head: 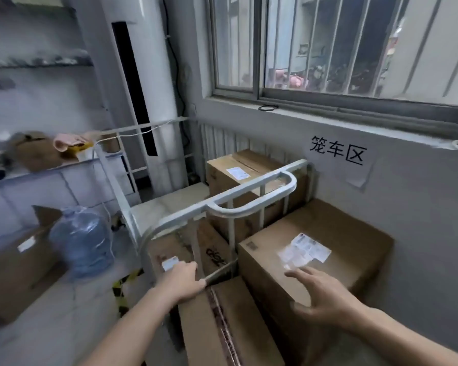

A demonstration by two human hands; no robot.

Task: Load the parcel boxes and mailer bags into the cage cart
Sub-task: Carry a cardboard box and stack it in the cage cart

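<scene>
The grey metal cage cart [249,199] stands under the window with its railing toward me. Inside it are a tall labelled cardboard box [238,167] at the back and a lower box [169,249] near the front rail. My left hand [183,281] grips the far corner of a long taped box [222,328] that lies in front of me. Over a large labelled box [315,249] beside the wall, my right hand [320,294] hovers with its fingers spread. No mailer bags are visible.
A blue water jug [82,241] and an open cardboard box [13,262] sit on the floor at left, below a shelf with clutter [37,151]. A white standing air conditioner [132,88] fills the corner. Yellow-black tape [122,289] marks the floor.
</scene>
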